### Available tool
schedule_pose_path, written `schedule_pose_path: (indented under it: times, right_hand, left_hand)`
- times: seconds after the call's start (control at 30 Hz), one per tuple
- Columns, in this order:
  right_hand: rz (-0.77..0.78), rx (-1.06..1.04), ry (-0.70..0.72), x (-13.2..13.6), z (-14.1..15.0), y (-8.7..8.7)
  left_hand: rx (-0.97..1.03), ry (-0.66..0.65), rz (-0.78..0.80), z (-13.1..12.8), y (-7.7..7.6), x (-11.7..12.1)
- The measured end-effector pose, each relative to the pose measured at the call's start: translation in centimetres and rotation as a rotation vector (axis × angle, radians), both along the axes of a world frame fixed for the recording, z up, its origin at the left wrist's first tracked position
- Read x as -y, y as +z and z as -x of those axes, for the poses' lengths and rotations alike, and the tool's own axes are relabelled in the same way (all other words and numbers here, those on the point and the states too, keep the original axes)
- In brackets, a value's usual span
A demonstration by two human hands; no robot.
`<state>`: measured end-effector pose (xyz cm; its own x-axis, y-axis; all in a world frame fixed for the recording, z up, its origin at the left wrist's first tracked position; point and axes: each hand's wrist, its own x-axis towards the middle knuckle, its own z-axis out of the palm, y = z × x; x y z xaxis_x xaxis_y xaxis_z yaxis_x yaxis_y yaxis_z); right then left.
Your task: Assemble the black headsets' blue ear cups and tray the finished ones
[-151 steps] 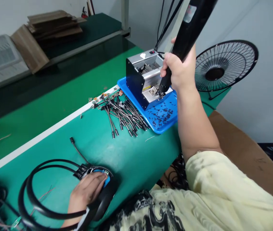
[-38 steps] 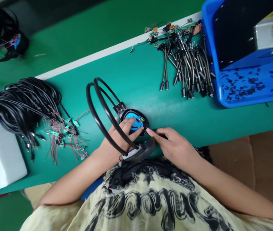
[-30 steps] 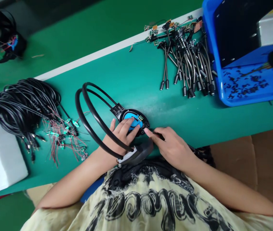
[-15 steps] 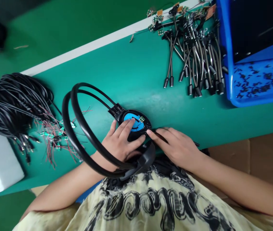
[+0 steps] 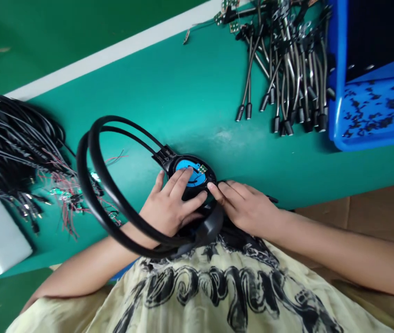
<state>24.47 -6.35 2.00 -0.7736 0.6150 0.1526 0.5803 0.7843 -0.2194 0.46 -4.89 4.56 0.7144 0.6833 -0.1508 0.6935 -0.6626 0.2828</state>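
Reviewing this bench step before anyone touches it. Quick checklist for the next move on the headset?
1. Earcup steady under left hand: ok, the hand lies flat on it.
2. Green board seated in earcup: cannot tell, too small to see.
3. Headband clear of hands: not ok, it crosses the left wrist.
4. Right hand at earcup rim: ok, touching it.
5. Thin black item at right hand: cannot tell what it is, mostly hidden.
6. Cable pile and red wires apart from earcup: ok.
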Motion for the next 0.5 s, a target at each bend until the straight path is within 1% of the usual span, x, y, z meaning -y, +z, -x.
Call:
schedule_pose_path:
  times: [0.13, 0.23, 0.3, 0.4, 0.5]
  right_hand:
    - [0.034, -0.046, -0.065, 0.8, -0.6, -0.9]
    - [0.037, -0.117, -0.14, 1.7, -0.7, -2.2]
    - [0.046, -0.165, -0.168, 2.1, -0.8, -3.2]
    - [0.079, -0.18, -0.161, 2.3, -1.3, -4.2]
    - [0.088, -0.171, -0.132, 1.5, -1.8, -4.1]
  left_hand:
    - [0.039, 0.015, -0.121, 0.0, -1.4, -0.1]
    - [0.035, 0.042, -0.182, -0.4, -2.1, -0.3]
    - [0.002, 0.057, -0.188, -0.9, -2.4, -0.3]
    - [-0.01, 0.068, -0.192, -1.2, -2.7, -0.1]
    - [0.003, 0.049, -0.161, -0.6, -2.6, 0.9]
